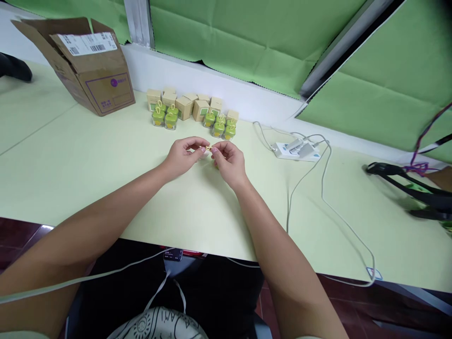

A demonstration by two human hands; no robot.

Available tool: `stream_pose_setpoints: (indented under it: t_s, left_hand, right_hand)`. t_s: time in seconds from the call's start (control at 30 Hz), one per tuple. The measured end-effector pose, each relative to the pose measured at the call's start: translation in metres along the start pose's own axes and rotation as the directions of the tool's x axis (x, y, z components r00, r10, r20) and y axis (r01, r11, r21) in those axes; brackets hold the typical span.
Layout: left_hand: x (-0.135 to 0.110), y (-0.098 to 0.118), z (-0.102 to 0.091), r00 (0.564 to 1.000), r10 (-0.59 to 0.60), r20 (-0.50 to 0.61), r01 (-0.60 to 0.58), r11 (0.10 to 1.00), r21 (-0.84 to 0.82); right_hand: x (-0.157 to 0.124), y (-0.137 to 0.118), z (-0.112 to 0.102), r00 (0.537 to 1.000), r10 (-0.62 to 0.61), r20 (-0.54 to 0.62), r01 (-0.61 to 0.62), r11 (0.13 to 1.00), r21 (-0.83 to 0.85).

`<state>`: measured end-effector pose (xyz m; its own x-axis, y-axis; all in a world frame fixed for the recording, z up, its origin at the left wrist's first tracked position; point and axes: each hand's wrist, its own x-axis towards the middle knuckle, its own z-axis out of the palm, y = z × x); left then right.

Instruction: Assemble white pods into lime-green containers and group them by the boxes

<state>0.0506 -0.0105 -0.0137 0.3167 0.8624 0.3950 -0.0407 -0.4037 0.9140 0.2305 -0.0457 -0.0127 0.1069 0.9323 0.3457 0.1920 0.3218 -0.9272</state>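
Note:
My left hand (pixel 187 155) and my right hand (pixel 230 162) meet above the middle of the table. Between their fingertips is a small yellow cord (pixel 208 148), pinched from both sides. Part of something yellow-green shows just below my right fingers; the rest of it is hidden. Beyond my hands stand small glass jars with green lids and yellow cord loops, one group (pixel 165 116) on the left and another group (pixel 221 126) on the right. Small brown cardboard boxes (pixel 184 107) are lined up behind the jars.
An open cardboard carton (pixel 106 89) stands at the back left. To the right lies a white power strip (pixel 296 151) with plugs, its cables (pixel 323 188) looping over the table. A black stand-like object (pixel 406 183) is at far right. A phone (pixel 173 254) shows below the table edge.

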Motion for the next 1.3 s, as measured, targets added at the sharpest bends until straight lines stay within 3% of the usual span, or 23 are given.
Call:
stream_pose_setpoints:
  t_s: [0.2,0.6,1.03,1.3]
  left_hand:
    - [0.003,0.001,-0.003,0.998,-0.058,0.013,0.059,0.995,-0.078]
    - [0.002,0.012,-0.002,0.976,-0.193,0.096,0.214,0.925,-0.313]
    - [0.000,0.013,-0.002,0.959,-0.242,0.148,0.279,0.903,-0.328]
    - [-0.003,0.016,0.002,0.955,-0.267,0.132,0.297,0.888,-0.351]
  right_hand:
    - [0.000,0.000,0.003,0.999,0.037,0.000,-0.037,0.997,0.065]
    - [-0.002,-0.006,0.010,1.000,-0.017,0.022,0.014,0.988,0.152]
    - [-0.001,0.006,0.011,1.000,-0.012,0.025,0.010,0.995,0.099]
    - [-0.004,0.000,0.012,0.999,0.032,0.019,-0.034,0.993,0.115]
